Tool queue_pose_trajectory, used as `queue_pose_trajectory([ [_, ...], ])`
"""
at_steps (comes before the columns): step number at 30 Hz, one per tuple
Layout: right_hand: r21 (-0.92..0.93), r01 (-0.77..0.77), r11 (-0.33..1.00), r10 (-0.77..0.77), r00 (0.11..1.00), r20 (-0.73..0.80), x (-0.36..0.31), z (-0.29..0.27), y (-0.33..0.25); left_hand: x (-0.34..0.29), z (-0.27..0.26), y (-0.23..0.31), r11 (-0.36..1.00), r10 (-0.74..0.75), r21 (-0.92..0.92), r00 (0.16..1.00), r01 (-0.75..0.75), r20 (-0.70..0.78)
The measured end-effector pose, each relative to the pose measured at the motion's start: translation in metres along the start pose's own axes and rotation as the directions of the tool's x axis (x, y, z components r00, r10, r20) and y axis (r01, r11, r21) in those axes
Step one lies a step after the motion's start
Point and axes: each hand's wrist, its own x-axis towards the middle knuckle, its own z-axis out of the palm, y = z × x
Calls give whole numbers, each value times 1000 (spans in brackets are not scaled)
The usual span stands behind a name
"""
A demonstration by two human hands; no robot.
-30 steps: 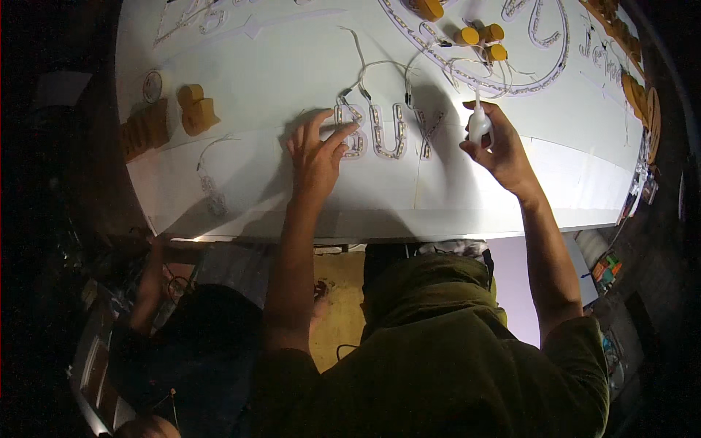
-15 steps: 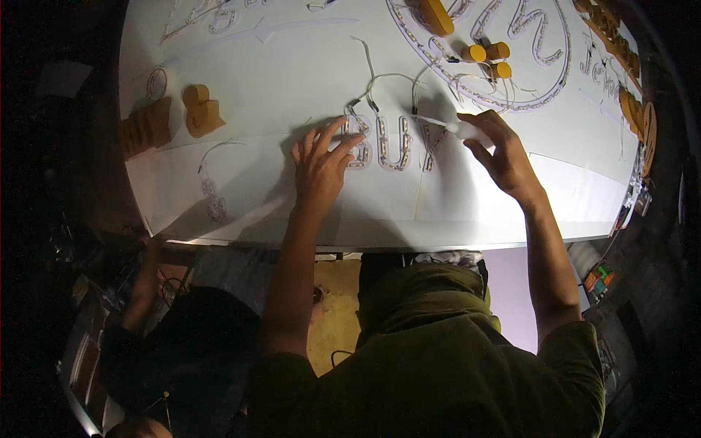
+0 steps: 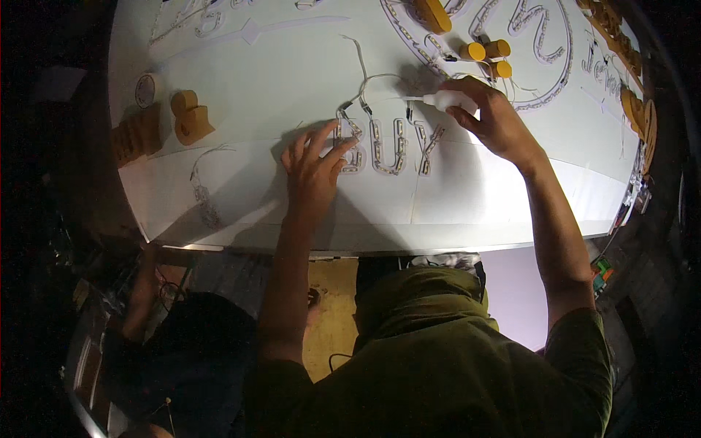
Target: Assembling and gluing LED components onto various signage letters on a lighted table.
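Note:
Three letter-shaped pieces lined with LED strips point(image 3: 389, 148) lie in a row on the white board, with thin wires point(image 3: 363, 77) running from their tops. My left hand point(image 3: 312, 174) rests with fingers spread, its fingertips on the leftmost letter piece and partly covering it. In my right hand point(image 3: 502, 124) is a small white squeeze bottle point(image 3: 449, 101), tipped on its side. The bottle's thin nozzle points left, above the gap between the middle and right letter pieces. Whether the nozzle touches a wire, I cannot tell.
A large rounded LED outline point(image 3: 548, 95) lies beyond my right hand, with yellow cylinders point(image 3: 474, 52) on it. Yellow cut shapes point(image 3: 191, 120) and a tape roll point(image 3: 145, 89) are at left. Another person's arm point(image 3: 142, 292) shows at lower left.
My right hand has moved the bottle up and to the left, uncovering the rightmost letter piece. My left hand stays on the leftmost letter piece; the whole view has shifted slightly.

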Motion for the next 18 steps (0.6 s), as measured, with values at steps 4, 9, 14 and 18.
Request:
queue_pose_trajectory([
  [4,-37,20,999,-20,1000,22,8,2,-1,0,-1,-2,1000,5,-8,1000,-5,19],
  [9,-31,36,999,-35,998,56,14,4,-2,2,-5,1,999,-12,-29,999,13,48],
  [14,-83,54,995,-49,997,60,17,10,-1,1,-1,-4,1000,7,-24,1000,-6,26],
  [18,-66,67,996,-61,995,85,21,12,-3,1,-1,-4,1000,16,-11,1000,-15,22],
])
